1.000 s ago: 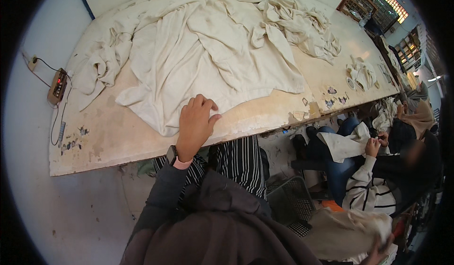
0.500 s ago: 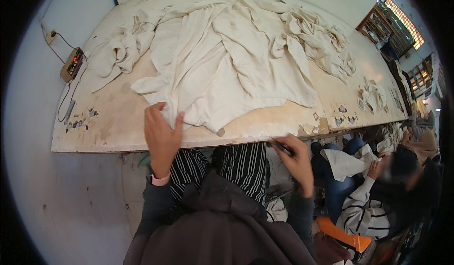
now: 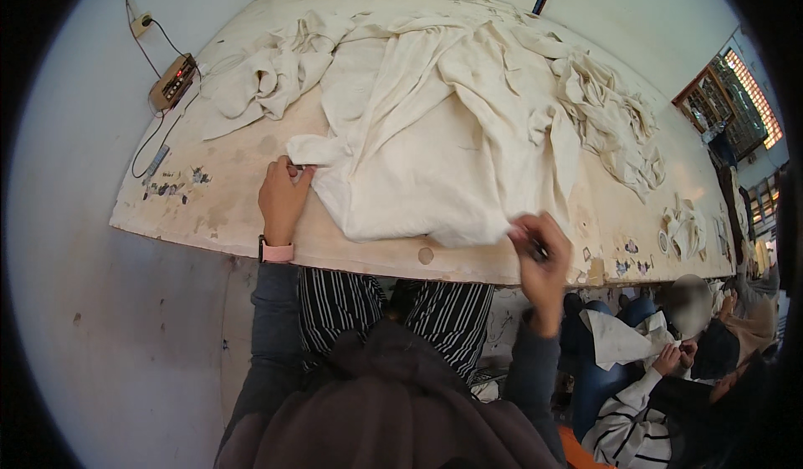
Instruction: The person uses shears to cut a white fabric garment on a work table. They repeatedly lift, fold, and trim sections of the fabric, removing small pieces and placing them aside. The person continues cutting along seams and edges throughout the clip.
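Note:
A large cream cloth garment (image 3: 418,193) lies spread and wrinkled across the table in front of me. My left hand (image 3: 284,205) is at its left edge, with thumb and fingers pinched on the cloth beside a small folded flap (image 3: 316,150). At the near right corner, my right hand (image 3: 548,268) grips the edge of the same cloth, slightly blurred by motion. A small dark tool (image 3: 539,253) shows inside the right palm; its kind is hidden by the fingers.
More crumpled cream cloth lies at the left (image 3: 272,80) and right (image 3: 606,117) of the table (image 3: 209,210). A tape roll (image 3: 663,241) sits at the right. A corded brown box (image 3: 172,82) hangs on the left wall. A co-worker handles white cloth (image 3: 623,339) at lower right.
My right hand has come up from the table's edge onto the cloth's near right corner. The left hand has closed on the left edge. The near hem lies straighter, and the view has shifted.

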Action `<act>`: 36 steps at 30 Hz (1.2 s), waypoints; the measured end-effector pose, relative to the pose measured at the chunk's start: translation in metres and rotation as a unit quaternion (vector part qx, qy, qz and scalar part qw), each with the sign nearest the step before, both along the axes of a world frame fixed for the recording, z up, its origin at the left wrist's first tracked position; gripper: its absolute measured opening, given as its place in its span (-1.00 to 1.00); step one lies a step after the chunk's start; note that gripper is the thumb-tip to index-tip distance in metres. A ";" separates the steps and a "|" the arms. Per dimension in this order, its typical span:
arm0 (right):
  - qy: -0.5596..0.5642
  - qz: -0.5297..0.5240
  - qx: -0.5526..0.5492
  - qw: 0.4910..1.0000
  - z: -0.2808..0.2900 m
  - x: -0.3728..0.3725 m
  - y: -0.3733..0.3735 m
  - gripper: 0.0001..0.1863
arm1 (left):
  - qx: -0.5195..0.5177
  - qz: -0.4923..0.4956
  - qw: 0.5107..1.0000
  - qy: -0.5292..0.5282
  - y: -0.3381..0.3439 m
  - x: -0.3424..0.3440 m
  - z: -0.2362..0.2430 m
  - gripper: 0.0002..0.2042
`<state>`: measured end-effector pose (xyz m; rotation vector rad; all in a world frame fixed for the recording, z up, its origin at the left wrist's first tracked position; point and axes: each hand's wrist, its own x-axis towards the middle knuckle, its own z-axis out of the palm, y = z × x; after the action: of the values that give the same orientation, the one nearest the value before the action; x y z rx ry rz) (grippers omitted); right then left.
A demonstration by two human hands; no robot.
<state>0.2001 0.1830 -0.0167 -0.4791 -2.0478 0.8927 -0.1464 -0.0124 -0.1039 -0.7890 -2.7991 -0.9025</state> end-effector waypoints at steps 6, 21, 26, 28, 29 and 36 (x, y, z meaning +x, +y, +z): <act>-0.152 0.048 -0.158 0.975 0.007 0.046 -0.019 -0.75 | 0.509 -0.129 0.842 -0.122 0.004 0.045 0.029 -0.77; -0.065 0.073 -0.405 0.909 -0.050 -0.023 -0.055 -0.81 | 0.213 -0.312 0.926 -0.025 -0.025 0.180 0.034 -0.70; -0.060 0.124 -0.012 0.990 -0.031 -0.020 -0.067 -0.52 | 0.195 -0.222 0.935 0.197 -0.005 0.172 0.079 -0.58; -0.059 0.125 0.099 0.985 -0.027 -0.014 -0.072 -0.42 | 0.139 -0.309 0.919 0.200 -0.009 0.158 0.081 -0.58; -0.065 0.109 0.121 0.985 -0.024 -0.010 -0.073 -0.41 | 0.131 -0.360 0.903 0.195 -0.010 0.153 0.077 -0.58; -0.065 0.050 0.142 0.986 -0.018 0.004 -0.073 -0.38 | 0.297 -0.369 0.873 0.117 -0.006 0.164 0.060 -0.63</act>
<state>0.2043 0.1097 -0.0350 -0.2863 -2.2901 0.6242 0.0180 -0.0188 -0.0440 -1.7119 -1.7930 -1.5182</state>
